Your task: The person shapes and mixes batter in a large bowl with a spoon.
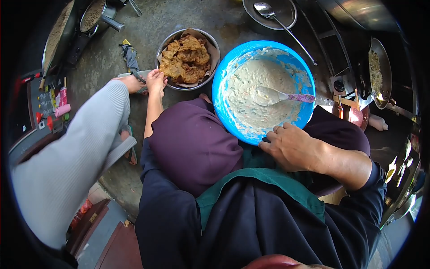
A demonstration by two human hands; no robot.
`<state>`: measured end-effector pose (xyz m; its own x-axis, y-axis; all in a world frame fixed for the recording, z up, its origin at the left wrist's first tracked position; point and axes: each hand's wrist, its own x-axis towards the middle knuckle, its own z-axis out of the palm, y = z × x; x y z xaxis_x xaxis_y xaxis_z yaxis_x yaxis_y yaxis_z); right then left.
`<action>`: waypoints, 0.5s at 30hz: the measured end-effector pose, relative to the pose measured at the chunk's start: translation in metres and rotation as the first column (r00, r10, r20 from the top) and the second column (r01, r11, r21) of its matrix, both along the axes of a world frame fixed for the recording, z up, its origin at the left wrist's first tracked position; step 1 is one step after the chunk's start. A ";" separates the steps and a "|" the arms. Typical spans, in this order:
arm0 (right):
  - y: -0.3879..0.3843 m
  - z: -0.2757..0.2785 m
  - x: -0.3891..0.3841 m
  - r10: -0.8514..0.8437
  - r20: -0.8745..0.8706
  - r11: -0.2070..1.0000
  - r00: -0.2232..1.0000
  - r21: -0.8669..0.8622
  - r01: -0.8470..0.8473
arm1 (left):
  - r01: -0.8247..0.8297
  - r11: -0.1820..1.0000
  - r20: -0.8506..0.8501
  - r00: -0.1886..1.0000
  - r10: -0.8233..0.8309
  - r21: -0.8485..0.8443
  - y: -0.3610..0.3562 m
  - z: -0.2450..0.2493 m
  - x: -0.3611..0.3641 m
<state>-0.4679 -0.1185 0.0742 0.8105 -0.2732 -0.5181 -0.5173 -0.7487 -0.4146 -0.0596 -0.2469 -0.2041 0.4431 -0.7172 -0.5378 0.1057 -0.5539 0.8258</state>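
A blue basin full of pale, lumpy batter rests between my knees, with a spoon with a patterned purple handle lying in the batter. My right hand is curled at the basin's lower rim, its fingers touching the edge. To the left, a metal bowl lined with brown paper holds fried golden-brown fritters. My left hand is at the bowl's left edge, fingertips pinched on the edge of a fritter. Close beside it is a co-worker's hand, near a grey-handled item.
A co-worker's grey sleeve extends in from the left. Behind the basin stands a metal pot with a ladle across it. At the right a frying pan sits near the stove frame. More pans are at the upper left.
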 end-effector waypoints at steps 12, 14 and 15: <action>-0.002 -0.003 -0.001 -0.032 0.026 0.998 0.999 -0.047 0.033 | 0.023 0.996 0.233 0.971 -0.042 0.086 -0.001 -0.012 -0.002; -0.002 -0.003 -0.001 -0.031 0.029 0.998 0.999 -0.059 0.033 | 0.041 0.995 0.251 0.966 -0.062 0.088 0.000 -0.010 -0.005; -0.002 -0.003 -0.001 -0.034 0.032 0.998 0.999 -0.059 0.036 | 0.070 0.994 0.291 0.952 -0.093 0.089 0.002 -0.010 -0.006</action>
